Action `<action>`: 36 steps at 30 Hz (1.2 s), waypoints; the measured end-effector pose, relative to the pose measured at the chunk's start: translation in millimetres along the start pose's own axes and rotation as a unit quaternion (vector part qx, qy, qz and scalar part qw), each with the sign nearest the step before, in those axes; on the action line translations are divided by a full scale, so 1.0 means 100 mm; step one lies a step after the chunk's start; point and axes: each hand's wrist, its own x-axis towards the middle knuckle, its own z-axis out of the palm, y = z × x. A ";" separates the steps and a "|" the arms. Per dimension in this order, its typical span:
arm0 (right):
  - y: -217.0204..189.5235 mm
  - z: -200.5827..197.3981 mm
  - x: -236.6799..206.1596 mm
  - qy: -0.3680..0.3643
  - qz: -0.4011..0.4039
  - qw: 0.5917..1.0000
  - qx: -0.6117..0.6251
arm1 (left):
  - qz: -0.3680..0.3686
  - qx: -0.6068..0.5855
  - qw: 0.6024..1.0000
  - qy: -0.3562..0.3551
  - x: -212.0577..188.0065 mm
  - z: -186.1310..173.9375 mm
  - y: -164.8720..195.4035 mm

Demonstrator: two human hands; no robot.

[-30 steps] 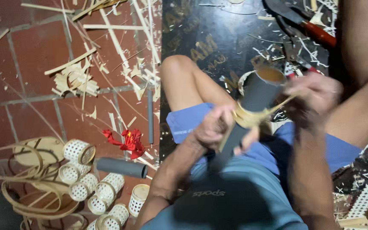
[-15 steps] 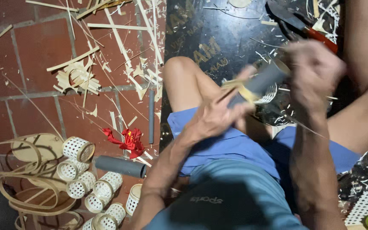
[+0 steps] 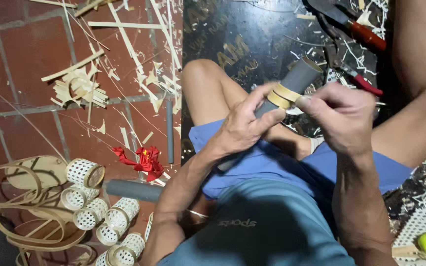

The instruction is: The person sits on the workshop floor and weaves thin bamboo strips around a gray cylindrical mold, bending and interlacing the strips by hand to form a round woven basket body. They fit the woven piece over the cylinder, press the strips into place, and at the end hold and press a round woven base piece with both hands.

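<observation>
Head view, looking down at a seated person's lap. Left hand [image 3: 242, 125] wraps a grey tube [image 3: 292, 83], fingers curled around its middle, thumb pressed on top. Tube tilts up and to the right, held above the knees, its open end toward the dark board [image 3: 252, 39]. Pale bamboo strip [image 3: 283, 96] is wound as a band around the tube, just past the left fingertips. Right hand [image 3: 343, 116] sits at the band's right side, fingers bunched together, thumb and forefinger pinching the strip end; exact contact partly hidden.

Blue shorts [image 3: 282, 167] under the hands. Red-handled pliers [image 3: 358, 79] lie on the board just behind the right hand, a red-handled knife [image 3: 356, 27] farther up. Second grey tube [image 3: 134, 189] lies on the red tile floor [image 3: 30, 54] beside the left forearm. Woven white cylinders [image 3: 102, 212] cluster at lower left, next to loose bamboo hoops [image 3: 20, 197]. Red scrap [image 3: 144, 158] near them. Bamboo shavings [image 3: 80, 88] scattered over tiles.
</observation>
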 end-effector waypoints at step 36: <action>0.72 0.04 2.07 0.027 -0.099 0.991 -0.087 | -0.245 0.324 0.914 -0.007 0.18 0.19 -0.59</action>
